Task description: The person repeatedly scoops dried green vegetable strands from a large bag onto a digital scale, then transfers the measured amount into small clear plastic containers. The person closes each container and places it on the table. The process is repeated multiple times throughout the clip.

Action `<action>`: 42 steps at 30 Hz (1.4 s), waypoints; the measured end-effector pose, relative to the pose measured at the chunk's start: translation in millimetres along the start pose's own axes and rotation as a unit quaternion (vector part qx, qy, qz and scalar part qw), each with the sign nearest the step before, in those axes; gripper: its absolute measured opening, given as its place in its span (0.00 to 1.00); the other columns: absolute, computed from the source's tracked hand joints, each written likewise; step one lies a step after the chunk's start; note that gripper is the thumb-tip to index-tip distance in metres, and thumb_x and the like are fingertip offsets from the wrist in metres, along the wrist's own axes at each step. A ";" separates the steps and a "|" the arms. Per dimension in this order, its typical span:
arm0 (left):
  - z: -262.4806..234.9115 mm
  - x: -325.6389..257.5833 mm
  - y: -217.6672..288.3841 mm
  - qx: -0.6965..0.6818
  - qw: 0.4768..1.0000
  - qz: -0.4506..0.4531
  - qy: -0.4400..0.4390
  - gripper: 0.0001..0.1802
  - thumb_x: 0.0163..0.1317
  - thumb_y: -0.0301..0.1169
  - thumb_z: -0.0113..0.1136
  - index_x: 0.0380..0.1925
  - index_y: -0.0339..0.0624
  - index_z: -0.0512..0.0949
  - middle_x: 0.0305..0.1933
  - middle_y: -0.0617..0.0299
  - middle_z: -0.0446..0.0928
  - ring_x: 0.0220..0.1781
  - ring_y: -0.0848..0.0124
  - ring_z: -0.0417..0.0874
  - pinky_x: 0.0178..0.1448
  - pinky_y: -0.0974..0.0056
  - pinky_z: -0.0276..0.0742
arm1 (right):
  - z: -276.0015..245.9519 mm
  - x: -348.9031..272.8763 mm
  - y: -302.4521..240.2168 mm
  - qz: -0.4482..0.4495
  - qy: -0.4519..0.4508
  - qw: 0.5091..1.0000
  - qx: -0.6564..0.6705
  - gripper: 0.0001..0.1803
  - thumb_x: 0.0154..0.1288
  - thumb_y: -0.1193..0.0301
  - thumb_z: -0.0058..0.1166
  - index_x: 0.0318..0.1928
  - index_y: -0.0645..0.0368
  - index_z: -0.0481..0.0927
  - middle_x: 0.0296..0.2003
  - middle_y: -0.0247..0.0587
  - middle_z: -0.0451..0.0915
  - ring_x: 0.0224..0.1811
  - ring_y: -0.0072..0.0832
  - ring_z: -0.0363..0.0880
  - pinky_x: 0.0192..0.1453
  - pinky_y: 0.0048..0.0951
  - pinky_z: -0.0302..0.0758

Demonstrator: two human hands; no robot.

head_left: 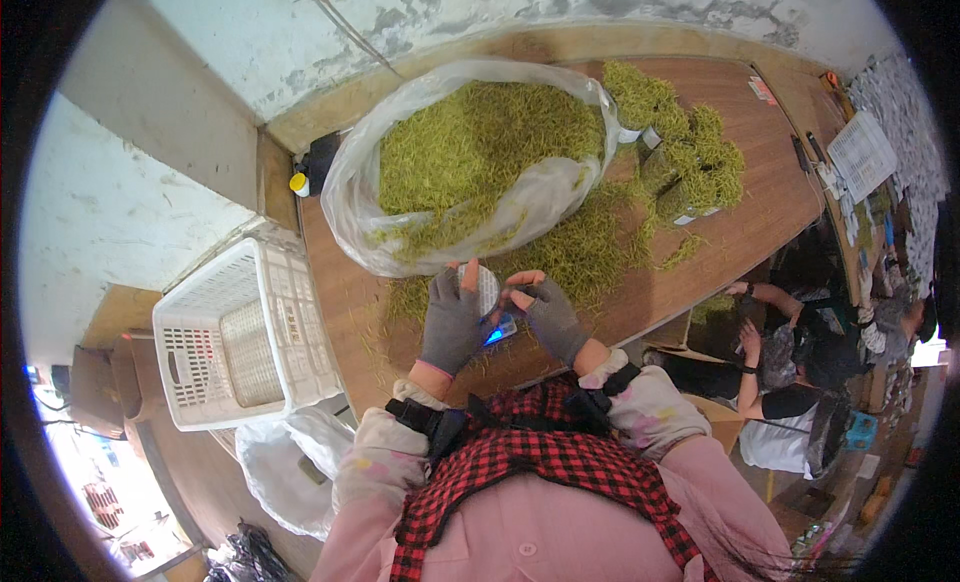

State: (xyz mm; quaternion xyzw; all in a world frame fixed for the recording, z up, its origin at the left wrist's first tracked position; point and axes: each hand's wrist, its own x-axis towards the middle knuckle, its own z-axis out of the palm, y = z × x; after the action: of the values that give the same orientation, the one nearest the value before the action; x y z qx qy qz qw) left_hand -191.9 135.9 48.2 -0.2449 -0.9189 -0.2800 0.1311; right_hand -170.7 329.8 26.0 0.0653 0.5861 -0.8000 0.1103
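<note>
Now, left hand (452, 320): grey-gloved, clamped on small round white container (484, 285).
Right hand (548, 314): pinching blue packet (499, 331) beside container.
Advice: keep container steady, near green leaf pile (580, 244) on tabletop (750, 202).

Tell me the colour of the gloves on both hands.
Grey fingerless gloves, bare fingertips showing; clearest in the head view.
</note>
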 end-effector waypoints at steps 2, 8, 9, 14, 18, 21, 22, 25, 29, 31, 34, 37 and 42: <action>-0.8 0.8 -0.7 -0.031 0.999 -0.016 0.015 0.55 0.52 0.35 0.76 0.76 0.39 0.53 0.65 0.38 0.64 0.63 0.38 0.69 0.69 0.44 0.67 | -1.8 4.2 -6.1 -0.016 0.044 0.998 -0.051 0.15 0.74 0.69 0.57 0.55 0.61 0.73 0.47 0.38 0.79 0.51 0.27 0.78 0.57 0.31 0.77; -37.6 -4.4 12.9 -0.371 0.910 -0.185 0.001 0.54 0.60 0.39 0.73 0.77 0.37 0.49 0.67 0.45 0.62 0.71 0.52 0.66 0.72 0.51 0.65 | 15.7 5.1 -42.5 0.097 0.084 0.976 0.174 0.21 0.73 0.63 0.59 0.60 0.58 0.72 0.49 0.39 0.78 0.50 0.27 0.78 0.54 0.33 0.78; -44.2 -4.3 17.3 -0.360 0.922 -0.140 -0.001 0.53 0.64 0.40 0.71 0.78 0.37 0.47 0.69 0.49 0.61 0.72 0.59 0.65 0.74 0.54 0.64 | 22.6 1.4 -47.6 0.127 0.045 0.961 0.242 0.22 0.72 0.62 0.60 0.60 0.57 0.72 0.50 0.38 0.78 0.50 0.27 0.78 0.54 0.33 0.78; -73.3 -4.1 31.9 -0.359 0.925 -0.126 0.020 0.56 0.60 0.40 0.70 0.79 0.37 0.45 0.70 0.47 0.61 0.70 0.55 0.67 0.74 0.53 0.63 | 57.4 -12.1 -62.3 0.100 0.067 0.974 0.194 0.25 0.71 0.60 0.61 0.62 0.54 0.69 0.51 0.37 0.76 0.49 0.29 0.78 0.55 0.35 0.78; -96.0 3.0 29.6 -0.649 0.721 -0.233 0.065 0.45 0.74 0.55 0.52 0.77 0.36 0.51 0.71 0.50 0.66 0.69 0.61 0.71 0.73 0.54 0.69 | 78.3 -22.5 -86.0 -0.216 0.000 0.974 -0.069 0.32 0.64 0.59 0.67 0.63 0.56 0.68 0.55 0.43 0.74 0.59 0.32 0.73 0.64 0.38 0.73; -128.3 1.6 31.3 -0.838 0.434 -0.329 0.038 0.38 0.80 0.57 0.36 0.73 0.35 0.61 0.65 0.47 0.76 0.64 0.61 0.79 0.70 0.54 0.75 | 71.4 -27.4 -119.5 -0.398 -0.105 0.852 -0.324 0.46 0.51 0.57 0.76 0.64 0.59 0.64 0.61 0.53 0.69 0.63 0.44 0.71 0.67 0.47 0.70; -140.6 -2.1 35.4 -0.778 0.547 -0.305 0.038 0.38 0.80 0.57 0.35 0.72 0.35 0.61 0.65 0.47 0.76 0.64 0.61 0.79 0.70 0.55 0.75 | 70.8 -27.1 -126.0 -0.431 -0.129 0.799 -0.398 0.48 0.49 0.56 0.78 0.64 0.60 0.63 0.63 0.56 0.68 0.62 0.47 0.72 0.67 0.50 0.70; -165.1 -8.0 49.6 -0.687 0.672 -0.268 0.063 0.35 0.79 0.55 0.37 0.69 0.35 0.63 0.63 0.48 0.76 0.64 0.64 0.79 0.68 0.57 0.75 | 86.4 -28.0 -124.6 -0.514 -0.150 0.779 -0.326 0.51 0.47 0.55 0.80 0.65 0.57 0.62 0.65 0.60 0.66 0.62 0.51 0.72 0.67 0.53 0.69; -179.6 -22.5 56.4 -0.613 0.751 -0.220 0.110 0.38 0.73 0.60 0.46 0.66 0.38 0.64 0.62 0.48 0.74 0.63 0.60 0.77 0.68 0.56 0.73 | 123.1 -49.4 -110.7 -0.474 -0.118 0.850 -0.197 0.46 0.48 0.60 0.78 0.63 0.55 0.63 0.62 0.59 0.66 0.64 0.49 0.70 0.68 0.53 0.68; -179.8 -31.0 49.2 -0.558 0.799 -0.173 0.139 0.39 0.72 0.61 0.46 0.67 0.38 0.64 0.63 0.47 0.73 0.64 0.59 0.76 0.69 0.55 0.72 | 139.9 -60.1 -112.4 -0.378 -0.122 0.912 -0.102 0.39 0.55 0.65 0.71 0.62 0.56 0.62 0.61 0.54 0.66 0.64 0.42 0.69 0.69 0.47 0.67; -176.3 -41.5 31.4 -0.536 0.824 -0.091 0.161 0.38 0.73 0.50 0.51 0.72 0.33 0.58 0.68 0.48 0.65 0.71 0.59 0.66 0.75 0.55 0.59 | 149.0 -64.4 -127.7 -0.164 -0.090 0.979 -0.080 0.32 0.61 0.68 0.65 0.61 0.56 0.62 0.60 0.48 0.67 0.62 0.35 0.68 0.69 0.40 0.66; -170.1 -40.8 6.0 -0.488 0.855 -0.083 0.153 0.47 0.72 0.60 0.50 0.79 0.43 0.48 0.75 0.46 0.59 0.77 0.55 0.62 0.78 0.51 0.58 | 161.3 -55.2 -127.2 -0.119 -0.055 0.986 -0.102 0.28 0.64 0.70 0.61 0.61 0.56 0.63 0.58 0.43 0.69 0.61 0.30 0.67 0.68 0.36 0.66; -166.6 -57.5 -7.1 -0.753 0.615 -0.203 0.117 0.43 0.74 0.56 0.49 0.78 0.44 0.52 0.78 0.52 0.59 0.78 0.59 0.63 0.77 0.49 0.64 | 178.1 -44.4 -113.7 -0.489 -0.058 0.818 -0.298 0.34 0.60 0.63 0.70 0.61 0.55 0.65 0.60 0.49 0.69 0.64 0.42 0.69 0.69 0.45 0.67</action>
State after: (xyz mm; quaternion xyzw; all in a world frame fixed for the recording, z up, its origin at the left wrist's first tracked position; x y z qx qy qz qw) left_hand -129.7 12.7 158.1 -0.0302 -0.3892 -0.9191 -0.0533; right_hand -152.0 197.5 195.6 -0.3122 0.7435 -0.5373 -0.2473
